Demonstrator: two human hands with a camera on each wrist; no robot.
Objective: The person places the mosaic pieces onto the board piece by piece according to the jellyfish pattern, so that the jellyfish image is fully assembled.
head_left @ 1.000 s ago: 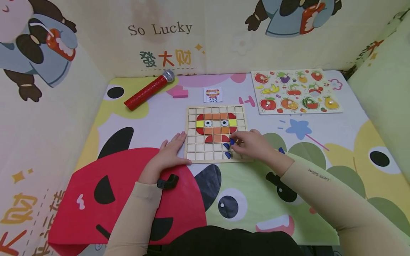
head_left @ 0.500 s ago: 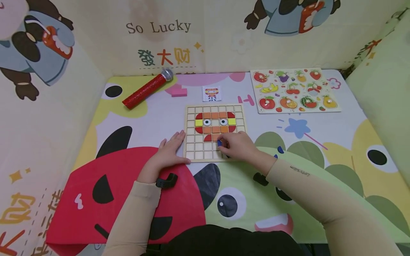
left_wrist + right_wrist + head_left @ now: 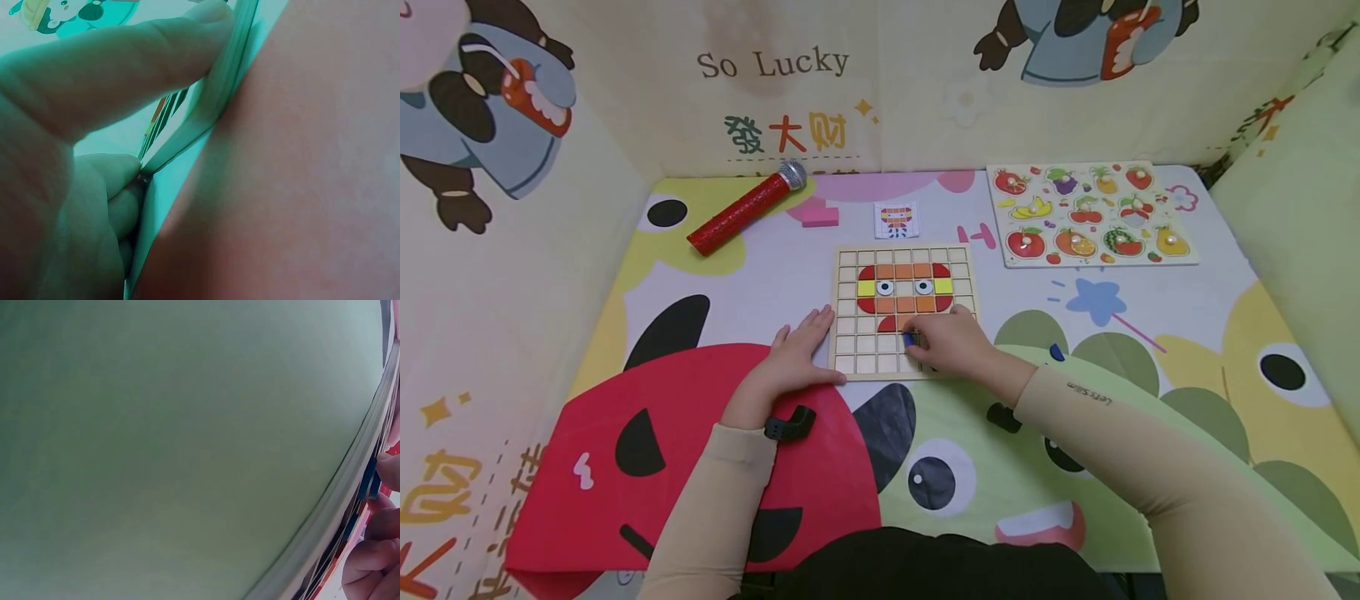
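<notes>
A wooden grid board (image 3: 865,364) lies flat on the table, bearing red, orange and yellow pieces and two eye tiles in its upper half. My left hand (image 3: 801,350) rests at the board's left edge, fingers spread and thumb near the lower corner; the left wrist view shows the thumb (image 3: 144,62) against the board's side. Over the lower middle cells, my right hand (image 3: 953,343) pinches a small blue piece (image 3: 909,339) between thumb and fingertips. It covers the board's lower right, where other blue pieces are mostly hidden. Another blue piece (image 3: 1057,352) lies on the tablecloth to the right.
A small picture card (image 3: 897,220) lies just behind the board. Further left are a pink block (image 3: 821,217) and a red glitter microphone (image 3: 741,212). A fruit peg puzzle (image 3: 1093,215) stands at the back right. Printed cloth walls rise around the table's back and sides.
My right hand has moved left across the board with the blue piece, from the right-hand cells to the lower middle, with little movement lately. My left hand has stayed in place.
</notes>
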